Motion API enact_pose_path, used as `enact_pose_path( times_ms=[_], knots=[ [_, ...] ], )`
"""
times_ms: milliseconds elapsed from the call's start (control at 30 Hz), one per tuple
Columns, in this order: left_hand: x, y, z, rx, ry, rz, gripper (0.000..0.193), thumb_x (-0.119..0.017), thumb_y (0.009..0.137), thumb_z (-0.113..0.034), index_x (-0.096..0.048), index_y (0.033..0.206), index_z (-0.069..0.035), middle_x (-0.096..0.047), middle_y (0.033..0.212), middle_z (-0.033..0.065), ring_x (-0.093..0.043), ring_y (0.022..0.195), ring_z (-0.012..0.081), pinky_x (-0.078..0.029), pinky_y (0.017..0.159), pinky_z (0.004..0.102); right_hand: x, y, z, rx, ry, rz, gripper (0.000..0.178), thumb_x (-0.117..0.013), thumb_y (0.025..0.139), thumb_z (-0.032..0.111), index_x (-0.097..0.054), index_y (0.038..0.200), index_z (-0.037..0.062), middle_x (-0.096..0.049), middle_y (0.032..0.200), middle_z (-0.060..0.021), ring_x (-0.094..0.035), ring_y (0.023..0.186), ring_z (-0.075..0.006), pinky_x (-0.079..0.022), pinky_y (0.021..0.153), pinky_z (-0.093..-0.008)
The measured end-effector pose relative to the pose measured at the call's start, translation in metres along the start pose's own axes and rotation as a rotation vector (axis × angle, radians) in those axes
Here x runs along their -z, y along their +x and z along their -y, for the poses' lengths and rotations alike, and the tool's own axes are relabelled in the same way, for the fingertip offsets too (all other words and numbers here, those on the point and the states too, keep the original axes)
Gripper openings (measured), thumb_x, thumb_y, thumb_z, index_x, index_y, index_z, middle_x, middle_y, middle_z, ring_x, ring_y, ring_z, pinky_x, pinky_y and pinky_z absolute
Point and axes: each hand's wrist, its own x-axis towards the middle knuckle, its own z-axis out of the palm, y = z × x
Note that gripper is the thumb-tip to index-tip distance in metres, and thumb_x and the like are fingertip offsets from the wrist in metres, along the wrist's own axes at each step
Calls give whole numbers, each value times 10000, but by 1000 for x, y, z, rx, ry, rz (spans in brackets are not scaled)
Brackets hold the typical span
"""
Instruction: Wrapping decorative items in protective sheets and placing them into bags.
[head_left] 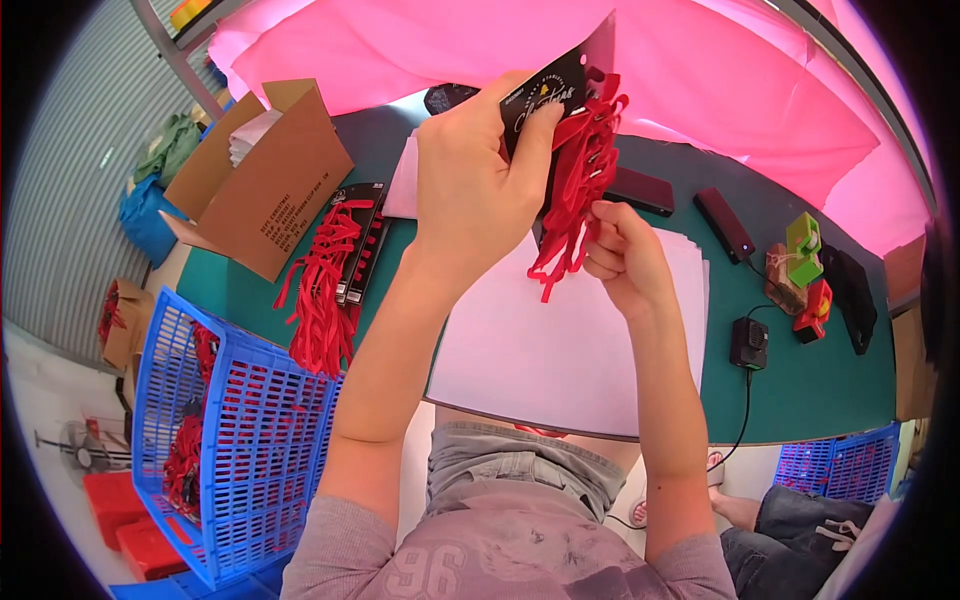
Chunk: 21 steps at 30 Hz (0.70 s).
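My left hand (470, 175) grips a black backing card (545, 92) by its side, with the thumb across its printed front. Raised above the table, the card is tilted, and a thick cluster of red ribbon strips (587, 165) hangs from it. At the lower right of that cluster, my right hand (632, 262) has its fingers curled in with thumb and forefinger pinched at the ribbon ends. Beneath both hands lies a stack of white paper sheets (560, 340). To the left, similar black cards (368, 255) with red ribbons (330, 265) rest near the table edge.
An open cardboard box (265, 190) stands at the far left of the green table (800, 400). Below is a blue plastic basket (265, 450) with red ribbons inside. On the right are a dark oblong device (723, 225), a green tape dispenser (803, 250) and a small black cabled box (748, 343).
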Motion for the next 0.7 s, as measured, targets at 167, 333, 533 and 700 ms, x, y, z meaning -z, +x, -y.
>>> enact_pose_path(
  times_ms=[167,333,533,700],
  knots=[
    [1,2,-3,-36,-24,62,108,-597,826,-3,-664,907,24,-561,588,-12,-349,463,67,-268,416,222,14,-2,11,-189,16,187,129,-588,886,134,-664,899,31,-383,520,58,-279,468,-42,-195,464,-184],
    [2,3,0,52,-104,-18,118,-602,839,-20,-667,924,32,-594,622,-3,-401,494,65,-316,445,207,-21,-31,3,281,-999,116,241,-612,861,130,-632,1079,29,-543,677,-8,-431,594,-84,-338,578,-201],
    [9,11,-5,112,-35,-121,125,-601,850,-34,-668,925,41,-630,663,16,-466,538,70,-374,490,201,12,-31,-5,964,-1084,-242,774,-766,733,207,-391,1391,44,-522,1229,-165,-492,1098,-248,-361,955,-351],
    [6,11,-12,201,-65,-128,134,-605,858,-49,-668,922,51,-655,699,38,-510,568,78,-407,516,205,-12,-18,-20,1000,-1055,-209,1149,-850,635,184,-112,1509,75,-401,1413,-217,-362,1333,-344,-277,1101,-454]
  ],
)
